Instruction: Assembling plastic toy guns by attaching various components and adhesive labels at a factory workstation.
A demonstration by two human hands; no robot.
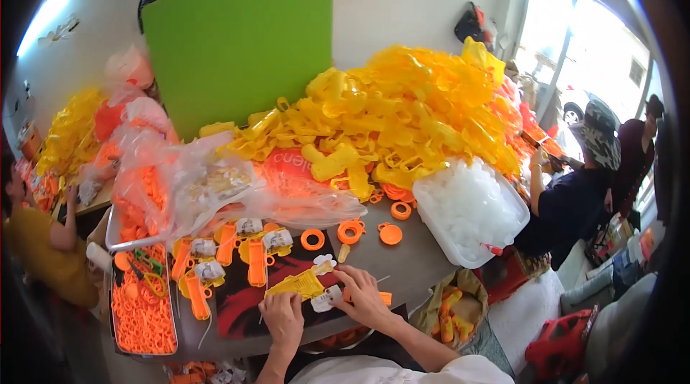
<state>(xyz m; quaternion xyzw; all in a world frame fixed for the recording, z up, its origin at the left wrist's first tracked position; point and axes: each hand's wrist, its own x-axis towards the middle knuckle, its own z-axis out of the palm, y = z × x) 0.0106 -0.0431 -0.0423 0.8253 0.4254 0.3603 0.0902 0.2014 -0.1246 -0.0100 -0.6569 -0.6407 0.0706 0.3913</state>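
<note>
My left hand (282, 318) is closed on the near end of a yellow plastic shell (300, 283), shaped like half of a toy gun. My right hand (365, 301) has its thumb and fingers at a small white part (325, 299) beside the shell and appears to grip it. At the shell's far end sits a clear-white plastic piece (324, 262). An orange part (387, 298) shows partly from behind my right hand. To the left are several yellow and orange assemblies (257, 263) with white-wrapped cylinders (277, 240).
Orange rings (313, 239) and an orange disc (390, 234) lie beyond my hands. Yellow shells (402, 104) are heaped at the back. A white tub (471, 260) of clear pieces stands right; a tray (175, 326) of orange parts, left. People (575, 197) work at both sides.
</note>
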